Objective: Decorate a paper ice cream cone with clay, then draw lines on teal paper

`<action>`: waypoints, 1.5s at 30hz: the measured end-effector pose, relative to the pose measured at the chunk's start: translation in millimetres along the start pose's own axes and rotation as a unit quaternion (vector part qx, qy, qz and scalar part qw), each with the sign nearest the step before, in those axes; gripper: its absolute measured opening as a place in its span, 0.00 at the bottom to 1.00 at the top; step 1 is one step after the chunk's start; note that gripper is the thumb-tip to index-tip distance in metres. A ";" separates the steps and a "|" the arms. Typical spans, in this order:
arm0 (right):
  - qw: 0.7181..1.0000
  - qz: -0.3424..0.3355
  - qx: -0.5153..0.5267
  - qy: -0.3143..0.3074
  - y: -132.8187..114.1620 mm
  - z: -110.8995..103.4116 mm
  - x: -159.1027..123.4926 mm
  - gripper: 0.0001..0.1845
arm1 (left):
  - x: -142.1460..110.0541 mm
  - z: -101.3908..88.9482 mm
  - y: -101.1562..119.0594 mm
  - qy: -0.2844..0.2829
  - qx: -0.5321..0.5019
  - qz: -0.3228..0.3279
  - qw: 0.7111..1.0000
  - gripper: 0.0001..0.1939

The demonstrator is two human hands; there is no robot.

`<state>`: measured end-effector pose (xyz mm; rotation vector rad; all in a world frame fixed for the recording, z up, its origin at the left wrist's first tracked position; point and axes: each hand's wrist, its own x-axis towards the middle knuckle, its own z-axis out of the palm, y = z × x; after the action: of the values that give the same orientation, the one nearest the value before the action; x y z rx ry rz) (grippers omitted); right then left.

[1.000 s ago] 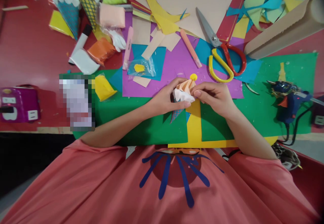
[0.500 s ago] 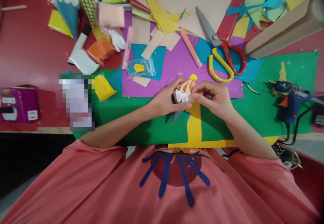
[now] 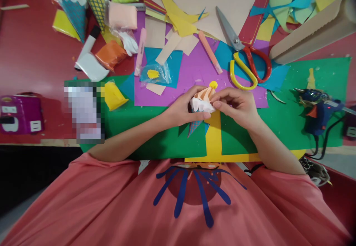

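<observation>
A small craft ice cream cone (image 3: 202, 101), with a peach swirl, white frill, yellow ball on top and patterned blue paper cone below, is held over the green and yellow paper sheets. My left hand (image 3: 182, 108) wraps around its left side. My right hand (image 3: 236, 105) pinches the white frill on its right side with fingertips pressed together. The cone's lower tip (image 3: 194, 127) pokes out below my left hand.
Scissors with red and yellow handles (image 3: 246, 62) lie on blue paper behind my hands. A blue glue gun (image 3: 318, 110) rests at the right on the green sheet (image 3: 292, 127). Clay packets (image 3: 111, 55), finished paper cones (image 3: 72, 6), a pink stick (image 3: 210, 53) and paper scraps crowd the far table.
My right-hand fingers have shifted slightly along the white frill of the cone. My left hand and the cone have stayed in place.
</observation>
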<state>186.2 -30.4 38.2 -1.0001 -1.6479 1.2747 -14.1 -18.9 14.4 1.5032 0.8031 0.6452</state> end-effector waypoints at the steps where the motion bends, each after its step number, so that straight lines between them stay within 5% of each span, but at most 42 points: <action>1: 0.999 -0.025 -0.028 0.017 -0.6 -0.2 -1.8 0.09 | 0.2 -0.1 -0.1 0.002 -0.009 -0.005 1.000 0.36; 7: 0.975 -0.135 -0.177 0.008 -6.3 -0.1 -9.8 0.12 | 1.4 -1.8 1.7 0.029 -0.028 -0.014 0.999 0.37; 14: 0.987 -0.078 -0.122 0.065 -0.4 3.4 -7.3 0.09 | 1.0 0.2 0.1 0.032 -0.039 -0.014 0.999 0.36; 24: 0.998 0.040 0.049 -0.013 2.4 5.2 -0.9 0.10 | 0.8 1.6 -3.0 0.002 -0.018 0.010 1.000 0.35; 35: 0.999 0.044 0.012 0.000 0.1 8.2 -2.3 0.15 | -1.4 0.7 -3.9 0.016 0.048 0.013 0.999 0.38; 45: 0.999 0.005 0.031 0.038 3.3 7.7 -3.3 0.11 | -0.6 1.8 -9.4 0.028 -0.109 0.005 0.994 0.35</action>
<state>180.6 -35.4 33.3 -1.0087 -1.5390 1.2723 -14.0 -20.4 4.9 1.2965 0.7428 0.7614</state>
